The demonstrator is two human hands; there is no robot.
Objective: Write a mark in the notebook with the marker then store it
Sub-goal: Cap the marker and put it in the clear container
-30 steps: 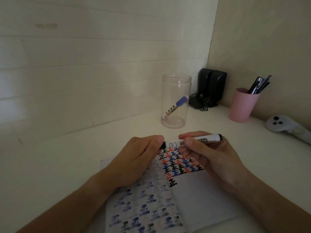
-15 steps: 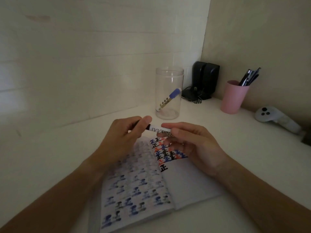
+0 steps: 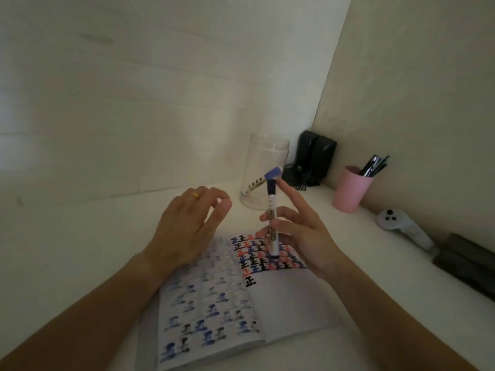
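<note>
My right hand (image 3: 304, 238) holds a white whiteboard marker (image 3: 271, 207) upright between thumb and fingers, its dark cap at the top. It hovers over the open notebook (image 3: 289, 303), whose pages carry rows of black, blue and red marks. My left hand (image 3: 184, 226) floats just left of the marker with fingers loosely curled and apart, holding nothing. Behind the marker stands a clear jar (image 3: 265, 156) with a blue-capped marker (image 3: 263, 179) leaning inside it.
A pink cup (image 3: 351, 191) holding pens stands at the right near the wall. Black speakers (image 3: 317, 156) with cables sit in the corner. A white controller (image 3: 401, 223) and a dark flat object (image 3: 468, 263) lie along the right wall.
The marker was level between both hands, my left hand at its cap end. My left hand has let go and the marker now stands upright in my right hand.
</note>
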